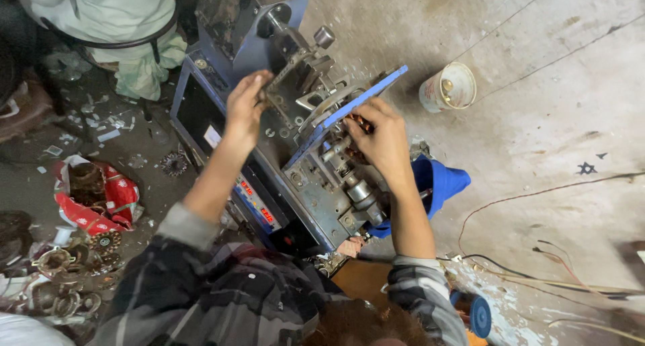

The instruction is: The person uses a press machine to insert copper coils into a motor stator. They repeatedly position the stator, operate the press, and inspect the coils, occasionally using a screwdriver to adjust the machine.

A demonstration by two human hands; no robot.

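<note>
blue cloth point(443, 181) is lying just beside the winding machine point(302, 185), within reach | right hand point(379, 138) is curling its fingers close together on a small copper-coloured part point(363, 123) by the blue plate point(349, 107) (grip partly hidden) | left hand point(245, 107) is steadying the metal lever arm point(289, 77), fingers extended, pressed together | white bucket point(447, 87) is standing well apart on the floor

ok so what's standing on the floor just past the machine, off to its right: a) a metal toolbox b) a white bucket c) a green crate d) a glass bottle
b: a white bucket stands on the bare concrete floor beyond the blue machine, open at the top with something small inside; both hands, left hand and right hand, are on the machine, not on the bucket.
</note>
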